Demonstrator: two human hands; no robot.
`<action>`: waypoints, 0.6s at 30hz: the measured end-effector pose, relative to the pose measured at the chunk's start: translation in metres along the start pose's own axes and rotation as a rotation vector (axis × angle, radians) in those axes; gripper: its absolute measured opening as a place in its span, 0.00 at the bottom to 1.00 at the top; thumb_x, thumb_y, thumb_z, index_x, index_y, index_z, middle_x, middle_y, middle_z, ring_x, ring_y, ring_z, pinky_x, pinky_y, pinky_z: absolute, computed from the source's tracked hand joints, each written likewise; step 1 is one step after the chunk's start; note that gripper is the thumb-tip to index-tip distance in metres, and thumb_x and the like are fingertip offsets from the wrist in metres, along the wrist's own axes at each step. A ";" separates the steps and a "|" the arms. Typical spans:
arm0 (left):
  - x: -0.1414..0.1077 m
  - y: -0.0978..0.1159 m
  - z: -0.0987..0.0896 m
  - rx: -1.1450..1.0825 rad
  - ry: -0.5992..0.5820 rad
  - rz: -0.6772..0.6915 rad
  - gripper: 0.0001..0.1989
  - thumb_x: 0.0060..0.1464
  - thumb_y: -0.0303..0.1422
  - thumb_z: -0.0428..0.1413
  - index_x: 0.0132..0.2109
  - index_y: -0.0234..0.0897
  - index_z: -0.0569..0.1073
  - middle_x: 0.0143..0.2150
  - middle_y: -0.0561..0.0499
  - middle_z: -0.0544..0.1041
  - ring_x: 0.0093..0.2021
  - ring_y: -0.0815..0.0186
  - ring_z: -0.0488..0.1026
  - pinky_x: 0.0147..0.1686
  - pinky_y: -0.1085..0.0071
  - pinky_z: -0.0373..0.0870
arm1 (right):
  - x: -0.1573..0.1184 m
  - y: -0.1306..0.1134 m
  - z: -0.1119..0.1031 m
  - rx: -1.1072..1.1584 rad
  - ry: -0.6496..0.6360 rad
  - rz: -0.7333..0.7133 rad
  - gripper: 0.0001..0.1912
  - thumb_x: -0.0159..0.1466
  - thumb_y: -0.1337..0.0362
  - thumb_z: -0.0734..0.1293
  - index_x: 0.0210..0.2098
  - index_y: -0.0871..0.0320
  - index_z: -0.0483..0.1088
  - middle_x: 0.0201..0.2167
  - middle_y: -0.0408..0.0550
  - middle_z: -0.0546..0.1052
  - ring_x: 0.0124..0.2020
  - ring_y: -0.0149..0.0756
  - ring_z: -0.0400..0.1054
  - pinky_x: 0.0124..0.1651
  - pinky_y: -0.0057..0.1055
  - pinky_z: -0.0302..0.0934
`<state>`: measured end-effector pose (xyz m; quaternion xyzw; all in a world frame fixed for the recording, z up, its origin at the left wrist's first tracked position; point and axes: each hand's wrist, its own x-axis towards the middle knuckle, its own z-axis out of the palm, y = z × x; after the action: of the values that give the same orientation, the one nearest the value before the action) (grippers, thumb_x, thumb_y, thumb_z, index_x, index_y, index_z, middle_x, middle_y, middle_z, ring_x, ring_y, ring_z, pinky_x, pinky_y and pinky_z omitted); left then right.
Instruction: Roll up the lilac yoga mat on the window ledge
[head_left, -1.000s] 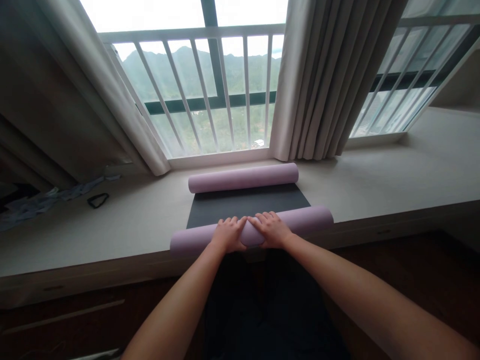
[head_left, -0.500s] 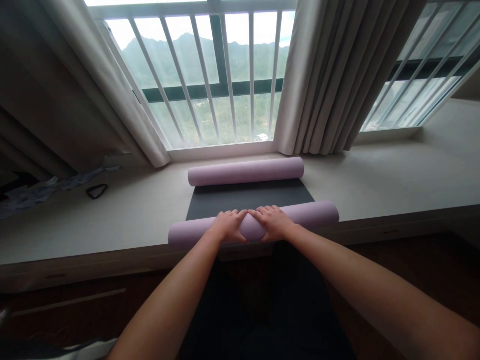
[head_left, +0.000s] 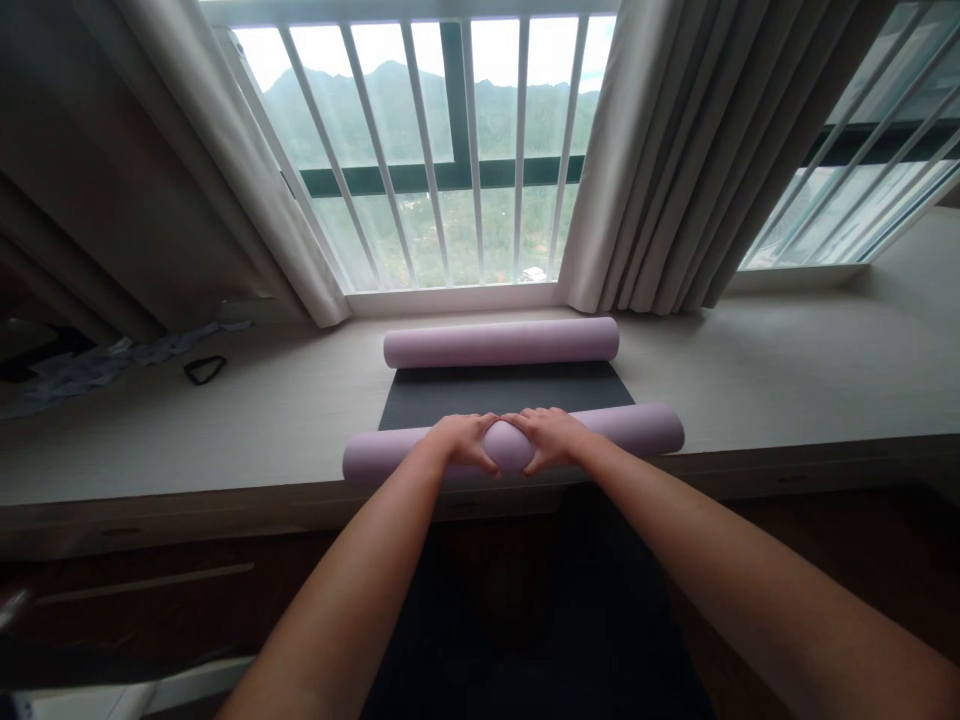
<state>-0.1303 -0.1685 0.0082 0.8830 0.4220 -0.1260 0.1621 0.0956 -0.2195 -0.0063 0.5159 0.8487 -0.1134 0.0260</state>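
A yoga mat, pink outside and dark grey inside, lies on the windowsill, rolled up from both ends. Its near roll (head_left: pixel 641 428) rests along the sill's front edge, and the far roll (head_left: pixel 502 343) is close to the window. Between them shows a flat strip of grey mat (head_left: pixel 502 392). My left hand (head_left: pixel 466 440) is closed over the middle of the near roll, thumb on the near side. Beside it, my right hand (head_left: pixel 551 437) grips the same roll, mirrored. The two hands' fingertips almost meet on top.
The pale windowsill (head_left: pixel 247 420) runs across the view. A black loop (head_left: pixel 205 370) lies on it at left, near some crumpled pale cloth or paper (head_left: pixel 82 375). Behind stand the barred window (head_left: pixel 442 180) and grey curtains (head_left: pixel 660 160). Dark floor shows below.
The view has shifted slightly. The near roll, still in both hands, sits a little farther from me, and the grey strip between the rolls looks slightly narrower.
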 end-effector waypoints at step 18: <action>0.002 -0.001 -0.009 -0.039 -0.053 -0.031 0.54 0.31 0.65 0.69 0.66 0.54 0.69 0.58 0.48 0.81 0.56 0.42 0.78 0.52 0.58 0.75 | 0.009 0.004 -0.003 0.028 -0.056 0.002 0.58 0.46 0.39 0.80 0.71 0.46 0.60 0.57 0.52 0.75 0.57 0.54 0.72 0.56 0.41 0.67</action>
<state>-0.1288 -0.1634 0.0152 0.8694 0.4337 -0.1436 0.1883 0.0956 -0.2094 -0.0050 0.5138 0.8454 -0.1399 0.0427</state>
